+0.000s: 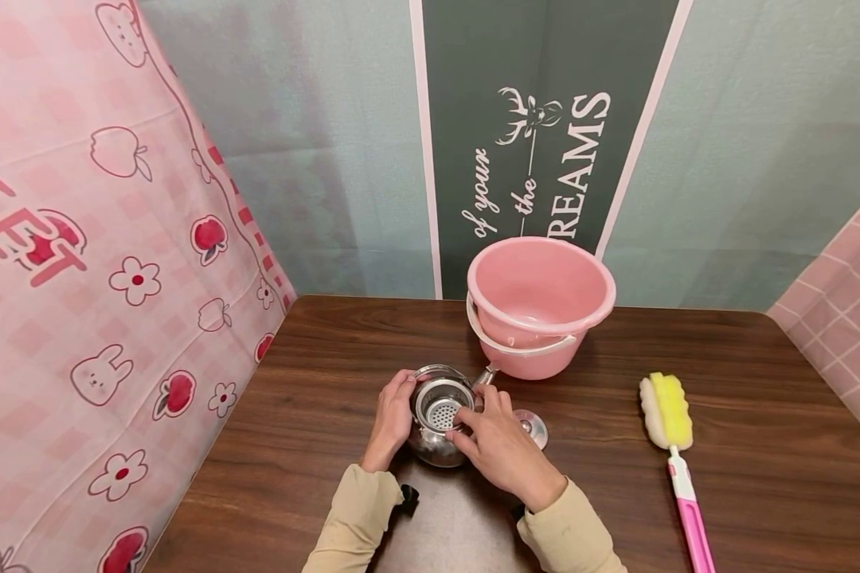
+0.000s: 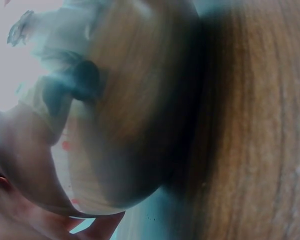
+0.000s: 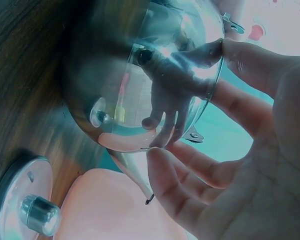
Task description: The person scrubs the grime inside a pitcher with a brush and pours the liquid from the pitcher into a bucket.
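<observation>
A shiny metal teapot stands upright on the table, its spout toward the bucket. Inside its mouth sits a metal strainer with a perforated bottom. My left hand grips the pot's left side; in the left wrist view its fingers curl around the curved body. With thumb and index finger, my right hand pinches the strainer's rim on the right. The other right fingers lie against the pot near the spout. A round metal lid with a knob lies right of the pot, partly behind the right hand.
A pink bucket with a white handle stands behind the teapot, near the back edge. To the right lies a sponge brush with a pink and white handle. Printed cloths hang around the wooden table.
</observation>
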Demonstrator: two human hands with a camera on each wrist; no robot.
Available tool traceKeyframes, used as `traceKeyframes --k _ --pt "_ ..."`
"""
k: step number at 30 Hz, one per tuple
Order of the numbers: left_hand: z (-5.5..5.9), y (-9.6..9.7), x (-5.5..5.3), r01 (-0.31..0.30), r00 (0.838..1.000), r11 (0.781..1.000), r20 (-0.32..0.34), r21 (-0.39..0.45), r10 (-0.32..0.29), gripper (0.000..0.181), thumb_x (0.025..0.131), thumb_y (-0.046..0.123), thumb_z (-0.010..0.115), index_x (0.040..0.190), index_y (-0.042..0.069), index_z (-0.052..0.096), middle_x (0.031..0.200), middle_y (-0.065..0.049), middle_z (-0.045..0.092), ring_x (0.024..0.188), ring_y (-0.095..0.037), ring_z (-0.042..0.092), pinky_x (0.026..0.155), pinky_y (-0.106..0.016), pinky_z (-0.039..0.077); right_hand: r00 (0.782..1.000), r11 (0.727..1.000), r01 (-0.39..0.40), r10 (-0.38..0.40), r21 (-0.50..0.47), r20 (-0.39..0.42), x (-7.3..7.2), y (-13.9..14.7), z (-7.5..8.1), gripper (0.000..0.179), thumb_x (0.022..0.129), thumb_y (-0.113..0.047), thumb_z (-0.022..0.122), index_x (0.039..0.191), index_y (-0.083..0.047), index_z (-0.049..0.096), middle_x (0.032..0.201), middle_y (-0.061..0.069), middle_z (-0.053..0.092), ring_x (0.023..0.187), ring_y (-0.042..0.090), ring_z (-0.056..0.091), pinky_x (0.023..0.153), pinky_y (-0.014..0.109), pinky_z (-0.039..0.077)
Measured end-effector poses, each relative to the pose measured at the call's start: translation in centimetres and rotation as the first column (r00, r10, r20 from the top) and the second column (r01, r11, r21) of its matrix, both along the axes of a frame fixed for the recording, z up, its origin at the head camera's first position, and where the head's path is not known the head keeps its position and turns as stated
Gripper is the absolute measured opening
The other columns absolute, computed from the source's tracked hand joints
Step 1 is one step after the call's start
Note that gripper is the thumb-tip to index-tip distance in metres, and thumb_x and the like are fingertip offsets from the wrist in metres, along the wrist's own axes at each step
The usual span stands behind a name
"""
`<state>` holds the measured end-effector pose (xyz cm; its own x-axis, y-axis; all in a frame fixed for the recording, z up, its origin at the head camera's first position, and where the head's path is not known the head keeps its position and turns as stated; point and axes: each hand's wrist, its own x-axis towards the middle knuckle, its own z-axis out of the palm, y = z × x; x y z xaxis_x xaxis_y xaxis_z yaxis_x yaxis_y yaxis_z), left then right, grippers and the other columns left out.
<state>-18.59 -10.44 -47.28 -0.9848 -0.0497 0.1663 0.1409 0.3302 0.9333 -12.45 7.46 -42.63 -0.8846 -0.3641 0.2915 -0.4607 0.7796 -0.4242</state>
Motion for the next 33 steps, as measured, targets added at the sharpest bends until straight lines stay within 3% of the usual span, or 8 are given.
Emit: traceKeyframes --k 18,33 --pt "0.03 0.00 0.07 0.010 1.000 1.000 -0.004 0.001 -0.010 0.033 0.101 0.018 0.038 0.099 0.008 0.069 0.108 -0.006 0.073 0.111 -0.023 0.062 0.098 -0.031 0.043 0.999 0.999 0.031 -0.032 -0.008 -0.022 0.03 -0.31 0.27 0.023 0.083 -0.030 0.074 0.097 -0.012 0.070 0.118 0.021 0.053 0.101 0.031 0.046 0.075 0.038 0.043" --pt "-0.02 0.03 0.04 -0.005 1.000 1.000 0.000 0.000 0.005 0.032 0.100 0.017 0.039 0.098 0.008 0.069 0.107 -0.006 0.073 0.110 -0.021 0.062 0.097 -0.031 0.044 0.993 0.998 0.053 -0.055 -0.022 -0.109 0.05 -0.60 0.02 0.013 0.080 -0.023 0.076 0.086 -0.015 0.067 0.102 0.012 0.053 0.089 0.024 0.046 0.070 0.033 0.043"
